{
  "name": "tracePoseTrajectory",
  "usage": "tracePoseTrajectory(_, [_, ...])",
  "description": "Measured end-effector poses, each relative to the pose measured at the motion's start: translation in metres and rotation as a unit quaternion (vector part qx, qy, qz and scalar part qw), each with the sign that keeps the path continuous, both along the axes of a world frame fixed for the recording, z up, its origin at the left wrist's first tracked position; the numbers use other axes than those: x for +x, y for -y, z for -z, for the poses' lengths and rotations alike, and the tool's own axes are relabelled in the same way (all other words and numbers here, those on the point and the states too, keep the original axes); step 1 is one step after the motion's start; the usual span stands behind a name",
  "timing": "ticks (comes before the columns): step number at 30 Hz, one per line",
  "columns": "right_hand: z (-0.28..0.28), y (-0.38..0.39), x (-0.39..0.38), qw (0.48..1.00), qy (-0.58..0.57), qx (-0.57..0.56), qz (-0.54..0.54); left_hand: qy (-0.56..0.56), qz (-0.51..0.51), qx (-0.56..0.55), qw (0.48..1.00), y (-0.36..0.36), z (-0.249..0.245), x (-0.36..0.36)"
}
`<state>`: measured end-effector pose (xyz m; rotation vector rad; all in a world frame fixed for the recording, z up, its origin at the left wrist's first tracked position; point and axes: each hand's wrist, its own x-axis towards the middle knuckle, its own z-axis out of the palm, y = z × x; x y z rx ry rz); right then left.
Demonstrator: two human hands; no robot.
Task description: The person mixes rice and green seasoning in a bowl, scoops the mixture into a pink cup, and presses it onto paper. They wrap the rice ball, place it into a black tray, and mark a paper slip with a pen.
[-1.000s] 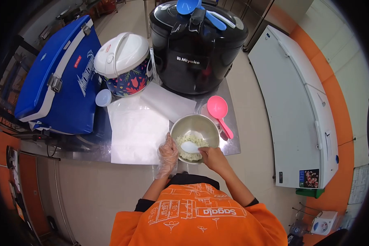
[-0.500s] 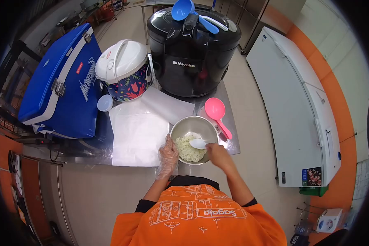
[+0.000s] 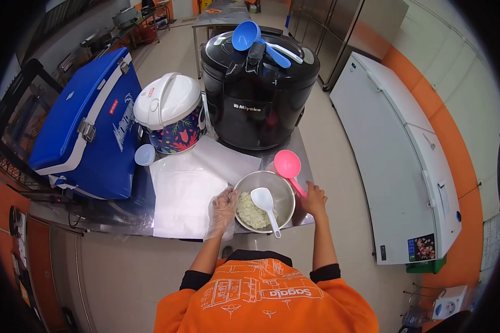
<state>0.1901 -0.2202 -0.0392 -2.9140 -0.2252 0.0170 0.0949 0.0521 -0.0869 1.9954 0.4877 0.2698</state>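
A steel bowl (image 3: 287, 191) of white rice (image 3: 250, 212) stands near the table's front edge. My left hand (image 3: 223, 206), in a clear plastic glove, grips the bowl's left rim. A white rice paddle (image 3: 264, 202) lies in the bowl, its handle over the front rim, with no hand on it. Just right of the bowl lies a pink ladle (image 3: 288, 164), handle pointing toward me. My bare right hand (image 3: 316, 200) is at the end of that handle with fingers apart; whether it touches the handle is hard to tell.
White paper sheets (image 3: 186, 194) lie left of the bowl. Behind stand a blue cooler box (image 3: 94, 133), a floral rice cooker (image 3: 169, 105) and a big black cooker (image 3: 250, 89) with a blue ladle (image 3: 246, 36) on its lid. A small light-blue cup (image 3: 145, 155) sits beside the cooler. A white chest freezer (image 3: 383, 155) is at right.
My right hand has let go of the white rice paddle, leaving it in the bowl, and has moved right to the pink ladle's handle. My left hand stays at the bowl's rim.
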Motion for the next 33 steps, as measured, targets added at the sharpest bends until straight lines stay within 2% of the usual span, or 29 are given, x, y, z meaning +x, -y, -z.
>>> tracePoseTrajectory(1, [0.005, 0.004, 0.007, 0.998, -0.039, -0.038, -0.005, -0.003, -0.004, -0.006, 1.000, 0.000, -0.004, -0.001])
tracePoseTrajectory(4, [0.036, 0.010, 0.027, 0.997, -0.053, 0.019, -0.047, -0.061, -0.055, -0.104, 0.991, -0.006, -0.028, -0.016])
tracePoseTrajectory(5, [0.040, 0.014, 0.026, 0.998, -0.015, 0.050, -0.044, 0.029, -0.104, 0.056, 0.993, -0.009, -0.005, -0.019])
tracePoseTrajectory(7, [0.022, 0.015, 0.012, 0.991, 0.061, 0.113, -0.036, 0.017, -0.099, 0.011, 0.995, -0.014, -0.041, -0.038])
tracePoseTrajectory(8, [-0.004, 0.006, -0.004, 0.987, 0.051, 0.145, -0.038, 0.012, -0.096, -0.012, 0.995, -0.015, -0.058, -0.045])
tracePoseTrajectory(9, [-0.035, -0.010, -0.024, 0.983, 0.041, 0.177, -0.040, 0.022, -0.072, -0.085, 0.993, -0.007, -0.060, -0.050])
tracePoseTrajectory(11, [-0.080, -0.053, -0.070, 0.952, -0.067, 0.289, -0.080, 0.028, 0.059, -0.198, 0.978, 0.017, -0.101, -0.059])
tracePoseTrajectory(12, [-0.078, -0.072, -0.089, 0.940, -0.067, 0.316, -0.112, 0.032, 0.126, -0.253, 0.959, 0.030, -0.115, -0.060])
tracePoseTrajectory(14, [-0.064, -0.097, -0.113, 0.918, -0.097, 0.343, -0.176, 0.111, 0.038, -0.400, 0.909, 0.061, -0.064, -0.045])
tracePoseTrajectory(15, [-0.070, -0.104, -0.122, 0.901, -0.122, 0.362, -0.207, 0.149, -0.007, -0.469, 0.871, 0.065, -0.066, -0.040])
tracePoseTrajectory(16, [-0.073, -0.108, -0.125, 0.881, -0.147, 0.381, -0.238, 0.135, -0.031, -0.477, 0.868, 0.059, -0.067, -0.041])
tracePoseTrajectory(18, [-0.069, -0.091, -0.118, 0.928, -0.053, 0.321, -0.181, 0.105, -0.078, -0.491, 0.861, 0.026, -0.079, -0.044])
tracePoseTrajectory(20, [-0.056, -0.076, -0.109, 0.970, 0.001, 0.211, -0.120, 0.000, -0.053, -0.340, 0.939, -0.024, -0.082, -0.044])
tracePoseTrajectory(21, [-0.046, -0.072, -0.101, 0.987, 0.007, 0.132, -0.088, -0.059, 0.011, -0.221, 0.973, -0.039, -0.102, -0.043])
tracePoseTrajectory(22, [-0.036, -0.070, -0.098, 0.997, 0.010, 0.053, -0.057, -0.114, 0.074, -0.097, 0.986, -0.052, -0.120, -0.042])
tracePoseTrajectory(23, [-0.027, -0.071, -0.097, 0.998, 0.030, 0.025, -0.058, -0.126, 0.133, 0.003, 0.983, -0.062, -0.114, -0.035])
tracePoseTrajectory(25, [-0.017, -0.076, -0.096, 0.995, 0.071, -0.028, -0.063, -0.058, 0.195, 0.074, 0.976, -0.067, -0.107, -0.019])
tracePoseTrajectory(27, [-0.020, -0.070, -0.087, 0.998, 0.040, -0.038, -0.032, -0.015, 0.241, 0.171, 0.955, -0.068, -0.119, -0.009])
tracePoseTrajectory(28, [-0.028, -0.066, -0.082, 0.999, 0.024, -0.043, -0.015, -0.011, 0.249, 0.179, 0.952, -0.068, -0.120, -0.004])
tracePoseTrajectory(30, [-0.052, -0.060, -0.085, 0.993, 0.081, -0.080, -0.014, -0.003, 0.268, 0.194, 0.944, -0.068, -0.117, 0.006])
tracePoseTrajectory(32, [-0.074, -0.057, -0.081, 0.982, 0.117, -0.148, -0.033, 0.011, 0.203, 0.189, 0.961, -0.059, -0.096, 0.015])
tracePoseTrajectory(33, [-0.081, -0.060, -0.079, 0.981, 0.100, -0.164, -0.034, 0.017, 0.171, 0.185, 0.968, -0.053, -0.081, 0.019])
